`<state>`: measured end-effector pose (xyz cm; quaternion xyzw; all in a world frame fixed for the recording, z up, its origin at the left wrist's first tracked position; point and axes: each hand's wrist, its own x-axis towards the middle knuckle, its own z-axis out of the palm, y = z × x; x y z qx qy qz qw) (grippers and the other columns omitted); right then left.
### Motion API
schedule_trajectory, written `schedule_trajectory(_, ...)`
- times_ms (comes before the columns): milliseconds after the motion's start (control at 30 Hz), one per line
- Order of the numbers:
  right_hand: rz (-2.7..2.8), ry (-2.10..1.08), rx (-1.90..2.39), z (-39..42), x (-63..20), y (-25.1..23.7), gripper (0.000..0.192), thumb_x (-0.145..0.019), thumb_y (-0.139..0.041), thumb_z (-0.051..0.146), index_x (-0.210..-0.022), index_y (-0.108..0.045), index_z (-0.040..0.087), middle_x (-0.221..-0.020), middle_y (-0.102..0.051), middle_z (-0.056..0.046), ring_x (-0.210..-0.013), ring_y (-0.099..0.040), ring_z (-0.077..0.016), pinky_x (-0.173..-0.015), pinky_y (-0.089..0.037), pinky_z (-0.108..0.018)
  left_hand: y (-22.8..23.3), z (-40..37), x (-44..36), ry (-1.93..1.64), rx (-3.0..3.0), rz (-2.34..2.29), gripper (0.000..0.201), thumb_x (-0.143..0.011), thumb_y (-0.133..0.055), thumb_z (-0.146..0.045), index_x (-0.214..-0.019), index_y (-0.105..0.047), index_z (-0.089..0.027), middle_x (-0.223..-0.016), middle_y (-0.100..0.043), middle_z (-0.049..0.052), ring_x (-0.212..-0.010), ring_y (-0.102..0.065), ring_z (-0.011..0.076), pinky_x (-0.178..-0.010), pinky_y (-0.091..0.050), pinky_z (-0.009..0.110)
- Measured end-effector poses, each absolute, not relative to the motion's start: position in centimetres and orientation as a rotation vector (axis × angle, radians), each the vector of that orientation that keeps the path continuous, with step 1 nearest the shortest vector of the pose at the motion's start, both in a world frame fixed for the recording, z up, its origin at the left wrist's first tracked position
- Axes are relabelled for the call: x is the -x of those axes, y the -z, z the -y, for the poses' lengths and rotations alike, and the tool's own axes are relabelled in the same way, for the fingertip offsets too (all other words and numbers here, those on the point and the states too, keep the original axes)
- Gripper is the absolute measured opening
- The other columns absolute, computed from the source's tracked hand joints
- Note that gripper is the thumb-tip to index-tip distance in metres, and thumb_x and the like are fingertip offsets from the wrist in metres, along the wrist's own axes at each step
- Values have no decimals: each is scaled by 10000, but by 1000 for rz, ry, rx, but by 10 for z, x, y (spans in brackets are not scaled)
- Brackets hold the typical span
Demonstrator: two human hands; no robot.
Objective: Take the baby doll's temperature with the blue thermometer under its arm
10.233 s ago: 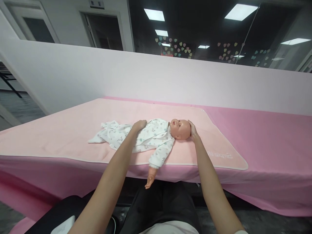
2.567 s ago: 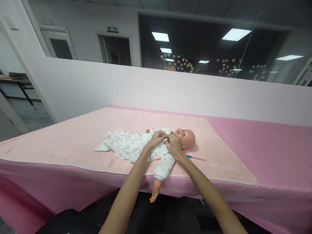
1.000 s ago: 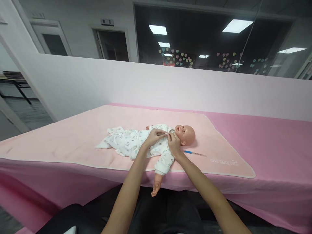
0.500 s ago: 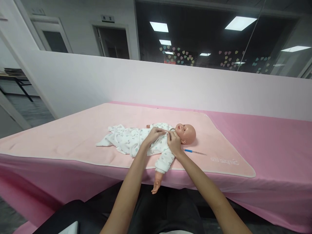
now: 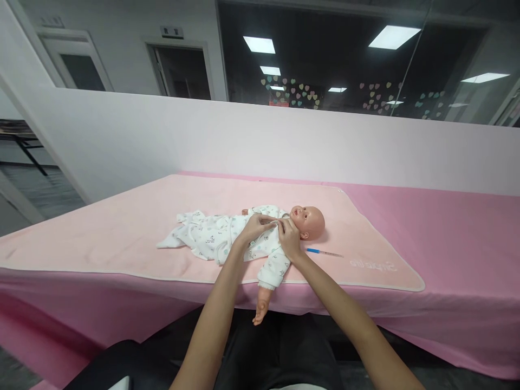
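Observation:
A baby doll [image 5: 307, 222] lies on its back with its head to the right. It wears a white patterned baby outfit [image 5: 211, 233], and one doll arm hangs over the table's front edge. At the doll's upper chest, my left hand [image 5: 255, 227] pinches the edge of the outfit. My right hand [image 5: 289, 237] grips the same cloth close by, beside the doll's chin. The fingertips of both hands nearly meet, and the fastening between them is too small to make out. A thin thermometer-like stick with a blue end [image 5: 324, 252] lies right of my right wrist.
Under the doll is a peach-coloured mat [image 5: 122, 216] with white lettering, spread over a pink tablecloth [image 5: 467, 244]. A white low wall [image 5: 284, 141] rises behind the table, with dark glass [image 5: 345, 54] above it. My legs are beneath the front edge.
Both hands stay at the doll's collar with only slight finger movement; a pale cloth edge now shows between them. The whole view has shifted slightly.

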<state>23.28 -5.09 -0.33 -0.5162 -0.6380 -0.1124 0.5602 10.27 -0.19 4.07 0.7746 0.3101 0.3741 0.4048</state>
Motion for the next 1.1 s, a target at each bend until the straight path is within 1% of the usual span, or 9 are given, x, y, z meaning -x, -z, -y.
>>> schedule_trajectory(100,1506,247,1209,51,-233,2,215,-902,-360,226,-875,-571,191,-827,-610,-53,-789,-569,-173,-738,-455,-290,-41,1,-103,-945,-1956,-775,344,-663,-659,-392,-877,-696,-125,-873,-691,80,-858,-615,215,-782,-475,310)
schedule_trajectory(300,1482,205,1202,51,-233,1,164,-888,-364,207,-829,-517,192,-807,-590,-50,-765,-556,-169,-709,-452,-279,-46,5,-102,-907,-1941,-750,324,-667,-642,-385,-871,-678,-136,-883,-672,70,-829,-595,188,-759,-456,293)
schedule_trajectory(467,1473,182,1212,51,-233,0,153,-867,-362,177,-767,-475,198,-759,-563,-38,-722,-541,-163,-686,-446,-273,-51,10,-103,-904,-1921,-763,227,-654,-620,-328,-787,-643,-146,-827,-641,37,-824,-564,171,-784,-423,279)
schedule_trajectory(600,1478,164,1207,54,-233,-1,160,-866,-361,177,-774,-491,199,-778,-576,-42,-746,-549,-159,-702,-449,-267,-52,12,-104,-894,-1843,-754,195,-628,-604,-306,-749,-615,-154,-828,-623,28,-824,-551,165,-763,-415,263)
schedule_trajectory(700,1500,172,1207,56,-232,-3,169,-865,-367,188,-787,-516,198,-788,-589,-46,-750,-553,-157,-705,-453,-265,-51,10,-104,-858,-1819,-735,177,-631,-566,-308,-714,-595,-154,-772,-608,25,-776,-538,159,-725,-414,259)
schedule_trajectory(800,1537,204,1183,59,-232,-4,131,-845,-414,207,-831,-543,187,-831,-605,-59,-784,-562,-164,-715,-456,-266,-48,7,-104,-856,-1810,-706,159,-636,-548,-304,-690,-569,-156,-734,-589,15,-737,-525,149,-708,-411,255)
schedule_trajectory(933,1555,215,1154,60,-233,-4,120,-826,-473,238,-885,-559,179,-882,-617,-65,-840,-570,-173,-739,-457,-267,-47,6,-104,-911,-1804,-670,177,-641,-561,-297,-748,-577,-156,-789,-598,16,-775,-534,152,-738,-415,261)
schedule_trajectory(1000,1519,170,1160,59,-233,-4,113,-828,-483,252,-870,-560,179,-856,-618,-55,-789,-575,-164,-712,-460,-263,-47,9,-102,-909,-1813,-645,214,-648,-565,-286,-812,-593,-152,-844,-610,27,-807,-540,157,-750,-418,265)
schedule_trajectory(1100,1439,76,1159,55,-235,-4,117,-831,-489,275,-850,-553,179,-827,-618,-41,-687,-567,-144,-658,-461,-257,-45,16,-96,-881,-1891,-602,329,-663,-578,-263,-973,-595,-156,-984,-610,49,-864,-541,161,-754,-426,259)
